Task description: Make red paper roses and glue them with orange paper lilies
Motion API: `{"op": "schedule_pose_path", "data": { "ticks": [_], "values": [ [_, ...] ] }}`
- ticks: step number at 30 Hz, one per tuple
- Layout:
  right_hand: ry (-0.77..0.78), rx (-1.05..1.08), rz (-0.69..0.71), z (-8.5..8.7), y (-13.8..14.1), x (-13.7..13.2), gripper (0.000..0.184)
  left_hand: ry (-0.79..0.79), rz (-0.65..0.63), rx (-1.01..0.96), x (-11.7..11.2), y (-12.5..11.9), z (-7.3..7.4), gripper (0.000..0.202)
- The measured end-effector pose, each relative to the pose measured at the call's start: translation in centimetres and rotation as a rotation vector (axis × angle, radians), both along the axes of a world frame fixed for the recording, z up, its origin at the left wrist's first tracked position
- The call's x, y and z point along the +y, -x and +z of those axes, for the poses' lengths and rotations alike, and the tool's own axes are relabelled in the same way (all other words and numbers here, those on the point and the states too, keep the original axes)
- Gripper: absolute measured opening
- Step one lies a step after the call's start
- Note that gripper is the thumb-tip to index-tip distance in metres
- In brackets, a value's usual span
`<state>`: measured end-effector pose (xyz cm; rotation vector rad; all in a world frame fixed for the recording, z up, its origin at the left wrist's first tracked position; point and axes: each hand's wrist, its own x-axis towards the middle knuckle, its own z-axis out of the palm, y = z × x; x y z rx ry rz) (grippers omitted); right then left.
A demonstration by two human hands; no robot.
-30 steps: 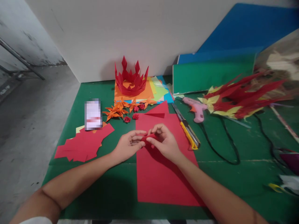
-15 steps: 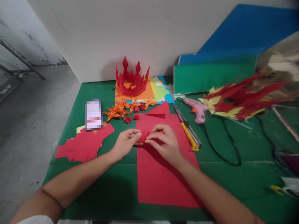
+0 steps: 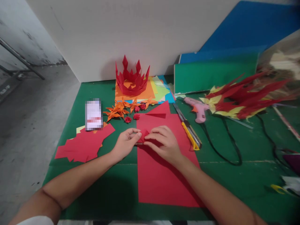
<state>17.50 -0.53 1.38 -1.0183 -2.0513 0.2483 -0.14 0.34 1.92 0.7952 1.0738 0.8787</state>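
Observation:
Between my hands is a small folded piece of red paper point(image 3: 143, 135), above the left edge of a large red paper sheet point(image 3: 168, 178). My left hand point(image 3: 126, 142) pinches its left side between thumb and fingers. My right hand point(image 3: 165, 142) has thumb and fingertips closed on its right side. Just beyond lie small red paper roses point(image 3: 127, 119) and several orange paper flowers point(image 3: 116, 112). A folded red paper triangle point(image 3: 160, 111) rests at the sheet's far edge. The yellow box cutter point(image 3: 189, 132) lies right of my right hand.
A red paper crown point(image 3: 132, 82) stands on coloured sheets at the back. Left are a phone point(image 3: 93, 115) and red paper scraps point(image 3: 84, 145). Right are a pink glue gun point(image 3: 198, 109) with a black cord, a red-and-yellow paper piece point(image 3: 241, 100) and a green board point(image 3: 215, 75).
My right hand has shifted slightly left along the folded red paper, and more of the paper's raised fold shows. My left hand keeps its pinch. Nothing else has visibly moved.

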Motion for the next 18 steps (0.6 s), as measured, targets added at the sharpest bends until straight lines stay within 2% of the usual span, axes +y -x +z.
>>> {"op": "schedule_pose_path", "data": {
  "ticks": [6, 12, 15, 18],
  "values": [
    [-0.023, -0.052, -0.018, -0.08, -0.16, 0.03, 0.006, 0.024, 0.010, -0.002, 0.05, -0.05, 0.11, 0.044],
    [-0.164, -0.128, -0.044, 0.18, 0.05, -0.37, 0.004, 0.044, 0.017, -0.008, -0.08, -0.16, 0.29, 0.047],
    [-0.241, -0.184, -0.003, 0.18, 0.02, -0.61, 0.008, 0.040, 0.021, -0.002, -0.14, -0.14, 0.19, 0.046],
    [-0.238, -0.205, 0.067, 0.11, -0.15, -0.54, 0.014, 0.030, 0.019, 0.028, -0.14, -0.05, 0.04, 0.044]
  ]
}}
